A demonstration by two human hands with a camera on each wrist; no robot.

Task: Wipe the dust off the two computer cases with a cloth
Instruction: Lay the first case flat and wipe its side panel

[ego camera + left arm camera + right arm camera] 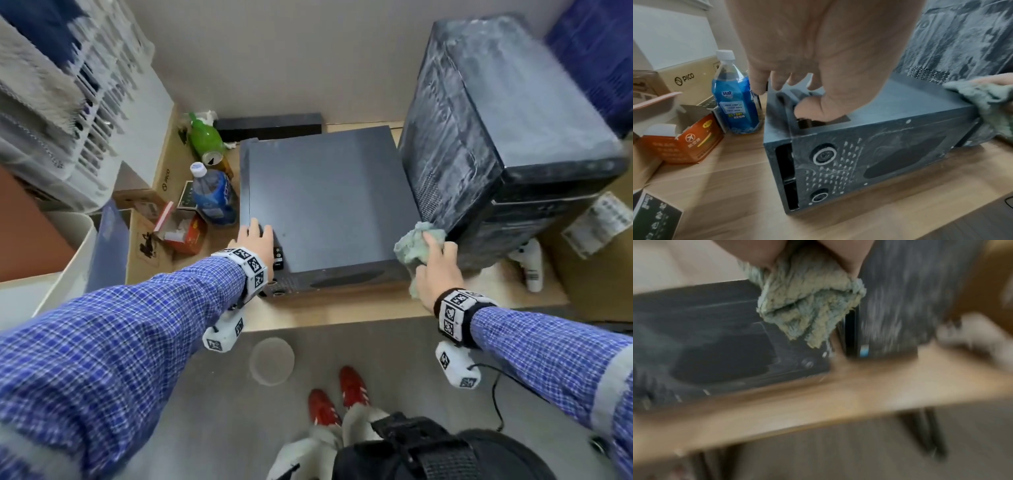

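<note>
left hand (pixel 256 236): curled over near-left corner of flat case (pixel 325 202) on worktop (pixel 342 308) | right hand (pixel 433 267): fingers clutch cloth (pixel 411 250) against dusty upright case (pixel 496 137) beside it

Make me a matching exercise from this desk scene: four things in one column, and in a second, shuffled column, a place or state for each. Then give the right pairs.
Things
1. upright case
2. flat case
3. cloth
4. blue bottle

Places or states
A. bunched in the right hand, at the gap between the two cases
B. lying on its side, with the left hand at its near left corner
C. standing on the desk just left of the low case
D. streaked with pale dust on its top and side

Pairs: 1-D, 2-B, 3-A, 4-C
</note>
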